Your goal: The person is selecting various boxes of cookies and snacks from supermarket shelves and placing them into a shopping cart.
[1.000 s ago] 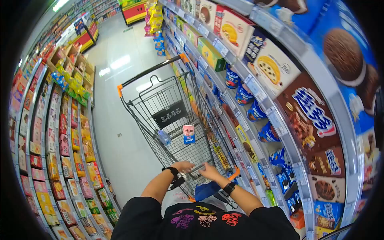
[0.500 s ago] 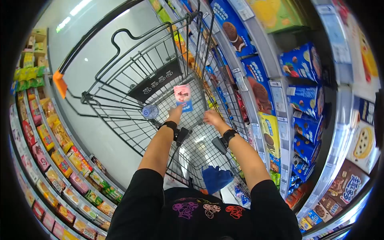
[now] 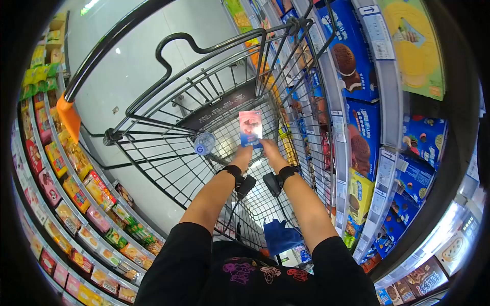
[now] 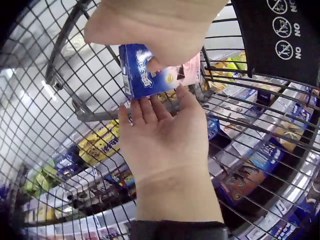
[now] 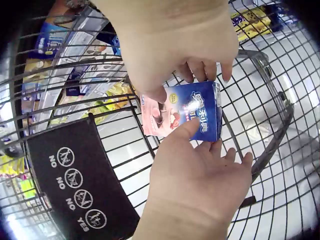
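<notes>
A pink and blue box (image 3: 250,127) is inside the wire shopping cart (image 3: 175,39). My left hand (image 3: 242,156) grips its blue end; in the right wrist view that hand's thumb presses the printed face of the box (image 5: 202,107), fingers at the lower edge. Beside it, my right hand (image 3: 271,151) also holds the box, its thumb at the pink part and its other fingers behind the far edge, as the right wrist view shows. The left wrist view has the blue end (image 4: 142,75) between both hands. Whether the box touches the cart's bottom, I cannot tell.
A clear bottle (image 3: 204,143) lies in the cart left of the box. Blue cloth (image 3: 282,236) hangs near my body. Packed snack shelves (image 3: 385,178) rise close on the right, and more shelves (image 3: 89,204) line the left.
Both hands have reached forward and come together at the box, which they now grip. The view has moved closer to the cart, and the box appears larger, farther right.
</notes>
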